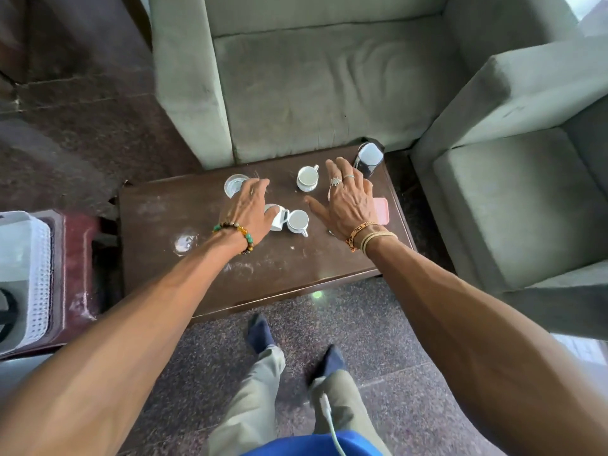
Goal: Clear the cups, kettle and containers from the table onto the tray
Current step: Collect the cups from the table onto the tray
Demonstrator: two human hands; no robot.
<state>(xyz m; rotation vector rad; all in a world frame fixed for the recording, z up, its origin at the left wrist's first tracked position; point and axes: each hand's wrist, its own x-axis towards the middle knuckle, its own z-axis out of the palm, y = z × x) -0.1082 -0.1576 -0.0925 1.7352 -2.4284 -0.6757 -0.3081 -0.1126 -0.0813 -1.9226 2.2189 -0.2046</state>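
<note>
- Counter (197,274): rectangular dark brown wood, scuffed, with pale smears.
- Far cup (307,179) and near cup (297,222): round, white, glazed, each on a saucer, mid-counter.
- Jug (278,220): white, square-sided, just beside the near cup.
- Kettle (368,159): dark body, silvery top, at the far right corner.
- Left grip (250,212): fingers bent down over the jug, beside a round glass dish (235,185); I cannot tell whether it pinches anything.
- Right grip (350,205): spread, holding nothing.
- Tray (41,258): white perforated plastic, left of the counter.

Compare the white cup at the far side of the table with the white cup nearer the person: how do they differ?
The far cup stands alone, its handle pointing toward the sofa. The near cup sits right beside a white square jug, its handle pointing toward the person. Both are white, upright and not held.
</note>
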